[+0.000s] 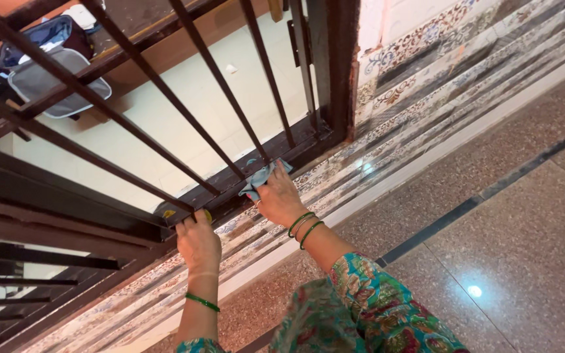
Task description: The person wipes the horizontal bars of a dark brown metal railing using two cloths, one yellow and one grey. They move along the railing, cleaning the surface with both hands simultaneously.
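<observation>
Now the right hand clamps a blue cloth against the grille's bottom rail; the left hand grips the rail beside it. Best wiped with firm strokes between the bars.

An upper floor of a home, at a balcony or landing edge. A dark metal railing with slanted bars guards a drop to a pale floor below, where a grey bag lies. The near floor is polished speckled stone with dark inlaid strips, and bands of patterned decorative tiles run along the railing's base.
</observation>
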